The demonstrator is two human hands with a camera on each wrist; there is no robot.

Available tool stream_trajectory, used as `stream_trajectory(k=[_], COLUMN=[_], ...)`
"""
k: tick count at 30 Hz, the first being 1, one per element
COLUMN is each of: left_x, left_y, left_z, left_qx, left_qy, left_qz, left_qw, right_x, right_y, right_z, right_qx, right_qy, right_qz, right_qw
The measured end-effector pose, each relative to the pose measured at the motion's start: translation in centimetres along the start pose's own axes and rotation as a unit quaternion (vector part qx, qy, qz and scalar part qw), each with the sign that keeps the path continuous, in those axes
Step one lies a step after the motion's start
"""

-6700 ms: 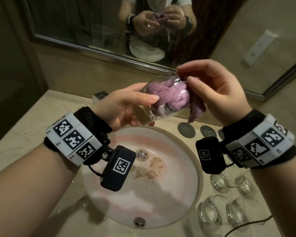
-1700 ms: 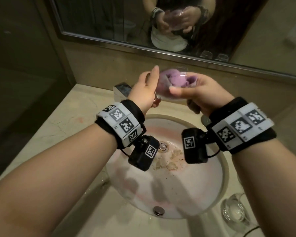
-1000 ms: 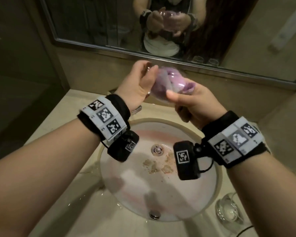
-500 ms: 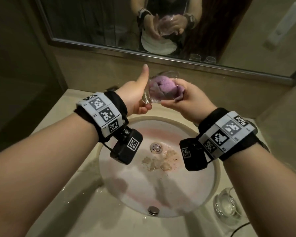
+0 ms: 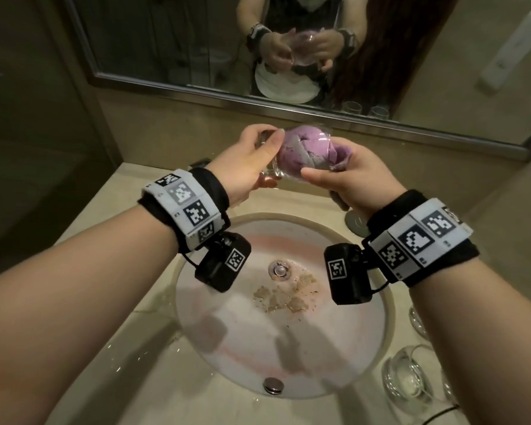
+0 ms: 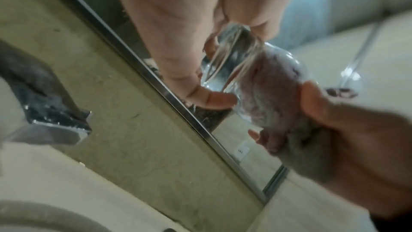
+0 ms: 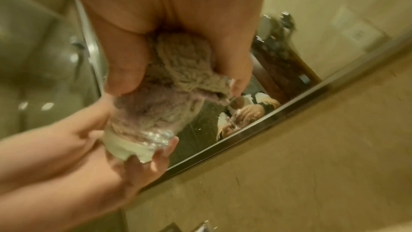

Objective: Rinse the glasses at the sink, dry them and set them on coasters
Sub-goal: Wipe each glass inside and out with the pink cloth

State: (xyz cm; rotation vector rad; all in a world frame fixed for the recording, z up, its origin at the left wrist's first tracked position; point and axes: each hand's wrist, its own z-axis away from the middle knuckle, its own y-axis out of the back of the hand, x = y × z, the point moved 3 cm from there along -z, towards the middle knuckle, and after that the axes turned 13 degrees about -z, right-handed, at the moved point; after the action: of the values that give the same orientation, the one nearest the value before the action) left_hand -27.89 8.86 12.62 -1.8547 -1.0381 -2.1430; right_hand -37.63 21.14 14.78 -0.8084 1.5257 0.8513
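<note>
A clear glass [image 5: 276,167] lies on its side above the back of the sink [image 5: 377,342], stuffed with a purple cloth [image 5: 301,148]. My left hand [image 5: 252,161] grips the thick base of the glass [image 6: 225,70] [image 7: 133,145]. My right hand [image 5: 350,176] pinches the purple cloth [image 7: 178,70] [image 6: 274,98] at the glass's mouth, thumb along the glass wall. Several more glasses [image 5: 408,378] lie on the counter at the lower right, partly hidden by my right forearm.
The white basin holds brown crumbs [image 5: 285,297] near the drain [image 5: 278,268]. A faucet [image 6: 46,107] stands at the back left of the sink. A mirror [image 5: 196,41] runs along the wall just behind my hands. A round dark coaster [image 5: 356,222] lies under my right wrist.
The glass has turned in my hands while the cloth stays inside. My left thumb, raised half a second ago, now lies down on the base. Both hands remain above the sink's back edge.
</note>
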Motion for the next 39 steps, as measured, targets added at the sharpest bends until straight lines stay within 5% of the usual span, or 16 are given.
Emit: stream_trajectory(k=[4, 7, 10, 12, 16, 19, 21, 23, 25, 28, 30, 32, 34, 37, 39], left_x=[-0.9, -1.1, -0.4, -0.3, -0.2, -0.4, -0.9, -1.3, -1.3, -0.9, -0.6, -0.1, 0.6, 1.1, 1.1], left_y=[0.1, 0.0, 0.0, 0.0, 0.2, -0.1, -0.7, -1.2, -1.5, -1.9, -1.8, -1.2, -0.6, -0.1, 0.1], left_z=[-0.4, -0.6, -0.3, -0.2, -0.3, -0.4, -0.4, -0.5, -0.7, -0.7, -0.5, -0.4, -0.1, -0.6, -0.8], left_qx=[-0.091, -0.076, 0.023, 0.077, 0.065, 0.016, -0.032, -0.045, -0.045, -0.005, 0.034, 0.085, 0.112, 0.054, -0.032], left_qy=[0.133, 0.130, 0.026, -0.081, -0.155, -0.045, 0.061, 0.114, 0.136, 0.130, 0.085, -0.039, -0.168, -0.206, -0.123], left_qz=[0.189, 0.193, 0.005, -0.112, -0.129, 0.005, 0.155, 0.226, 0.256, 0.215, 0.133, 0.015, -0.087, -0.111, -0.017], left_qw=[0.969, 0.970, 0.999, 0.987, 0.977, 0.999, 0.985, 0.966, 0.956, 0.968, 0.987, 0.996, 0.976, 0.971, 0.992], right_x=[-0.6, -0.3, -0.4, -0.1, 0.7, 0.4, 0.1, 0.4, 0.6, 0.5, 0.1, 0.2, 0.1, 0.2, 0.0], right_y=[-0.3, -0.8, -0.4, 0.0, 0.1, 0.0, 0.2, 0.1, -0.6, -1.1, -1.1, -0.7, -0.3, 0.4, 1.0], right_z=[-0.2, -0.4, 0.0, 0.3, 0.5, 0.6, 0.6, 0.6, 0.7, 0.8, 1.0, 1.0, 1.0, 0.7, 0.6], right_qx=[-0.062, -0.081, -0.088, -0.085, -0.062, -0.087, -0.115, -0.122, -0.103, -0.066, -0.061, -0.026, 0.013, 0.060, 0.061], right_qy=[0.081, 0.081, -0.002, -0.056, -0.042, -0.026, 0.003, 0.064, 0.107, 0.082, 0.022, -0.047, -0.069, -0.056, -0.038], right_qz=[0.215, 0.307, 0.086, -0.028, -0.105, -0.071, 0.087, 0.323, 0.399, 0.300, 0.101, -0.100, -0.196, -0.215, -0.149], right_qw=[0.971, 0.945, 0.992, 0.994, 0.992, 0.993, 0.990, 0.936, 0.905, 0.948, 0.993, 0.994, 0.978, 0.973, 0.986])
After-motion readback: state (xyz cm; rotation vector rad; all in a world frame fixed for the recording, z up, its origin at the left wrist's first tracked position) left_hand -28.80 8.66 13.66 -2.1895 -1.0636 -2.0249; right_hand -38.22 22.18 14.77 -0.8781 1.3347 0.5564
